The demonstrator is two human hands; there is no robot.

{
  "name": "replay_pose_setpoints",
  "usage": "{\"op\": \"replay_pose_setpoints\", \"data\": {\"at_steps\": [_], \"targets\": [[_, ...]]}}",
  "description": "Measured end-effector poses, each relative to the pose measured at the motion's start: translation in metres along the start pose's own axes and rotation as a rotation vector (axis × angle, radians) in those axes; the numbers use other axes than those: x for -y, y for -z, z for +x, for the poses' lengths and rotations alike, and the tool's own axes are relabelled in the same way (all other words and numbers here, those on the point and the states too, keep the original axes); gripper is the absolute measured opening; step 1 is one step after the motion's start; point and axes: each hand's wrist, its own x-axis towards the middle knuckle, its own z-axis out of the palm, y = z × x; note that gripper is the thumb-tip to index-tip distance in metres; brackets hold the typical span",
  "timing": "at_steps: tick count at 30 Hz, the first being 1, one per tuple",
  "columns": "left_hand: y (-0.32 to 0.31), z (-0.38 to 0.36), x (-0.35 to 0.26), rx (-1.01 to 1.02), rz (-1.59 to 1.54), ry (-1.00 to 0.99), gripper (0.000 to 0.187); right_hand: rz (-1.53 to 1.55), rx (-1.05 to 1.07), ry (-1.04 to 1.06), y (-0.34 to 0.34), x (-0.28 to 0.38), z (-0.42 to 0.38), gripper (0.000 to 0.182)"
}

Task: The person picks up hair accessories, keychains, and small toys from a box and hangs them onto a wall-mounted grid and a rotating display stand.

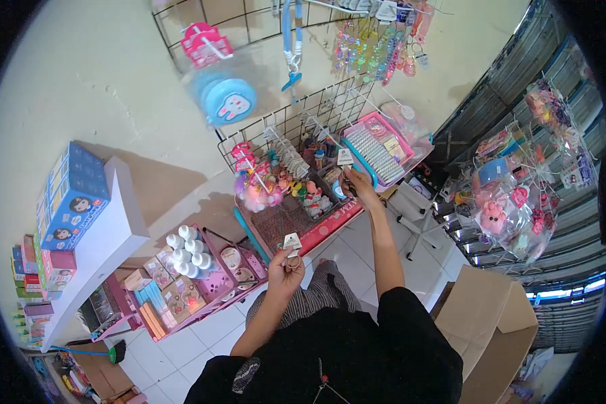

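Note:
My left hand is closed on a keychain whose white card tag stands up above the fingers. The ring shows at the fingertips; the charm itself is hard to make out. Farther forward and to the right, my right hand pinches a second tagged keychain, its white tag above the thumb. That hand is over the right side of a wire rack, near a grey tray of small plush charms. Keychains with white tags hang on rack hooks left of my right hand.
A pink shelf unit with white bottles stands at left, below a white wall shelf. Pink and teal baskets sit at the rack's right end. An open cardboard box is at my right, below hanging bagged toys.

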Motion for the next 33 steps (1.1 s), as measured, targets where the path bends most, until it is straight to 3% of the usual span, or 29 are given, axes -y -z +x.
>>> {"op": "replay_pose_setpoints", "data": {"at_steps": [10,12,14,18,21,23,24,26,27,28,30,31,33], "targets": [[-0.017,0.038,0.029,-0.021,0.091,-0.041,0.009,-0.024,0.166,-0.1,0.037,-0.027,0.035,0.033],[-0.017,0.052,0.033,-0.086,0.199,-0.106,0.009,-0.148,0.176,-0.065,0.036,-0.019,0.042,0.035],[-0.021,0.053,0.035,0.096,0.089,-0.029,0.01,-0.178,0.188,-0.139,0.037,-0.02,0.053,0.036],[-0.042,0.06,0.042,0.1,0.168,-0.072,0.01,-0.067,0.224,-0.117,0.031,-0.021,0.076,0.036],[-0.052,0.07,0.048,0.07,0.146,-0.078,0.009,-0.123,0.101,-0.184,0.025,-0.019,0.084,0.033],[-0.062,0.073,0.054,0.07,0.179,-0.093,0.011,-0.14,0.019,0.032,0.03,-0.043,0.092,0.031],[-0.065,0.076,0.056,0.069,0.18,-0.091,0.011,-0.139,0.016,0.031,0.033,-0.055,0.094,0.031],[-0.068,0.081,0.059,0.001,0.223,-0.113,0.015,-0.13,-0.227,0.204,0.036,-0.075,0.089,0.032],[-0.069,0.082,0.061,-0.002,0.226,-0.108,0.015,-0.146,-0.316,0.115,0.026,-0.046,0.067,0.036],[-0.069,0.084,0.062,0.026,0.248,-0.104,0.016,-0.146,-0.323,0.115,0.024,-0.041,0.056,0.036],[-0.071,0.085,0.065,0.055,0.277,-0.089,0.018,-0.036,-0.54,0.143,0.021,-0.034,0.039,0.032],[-0.072,0.085,0.067,0.118,0.305,-0.089,0.017,-0.037,-0.551,0.147,0.018,-0.027,0.025,0.032],[-0.07,0.088,0.071,0.18,0.333,-0.076,0.017,0.096,-0.259,-0.01,0.005,-0.007,-0.008,0.028]]}}
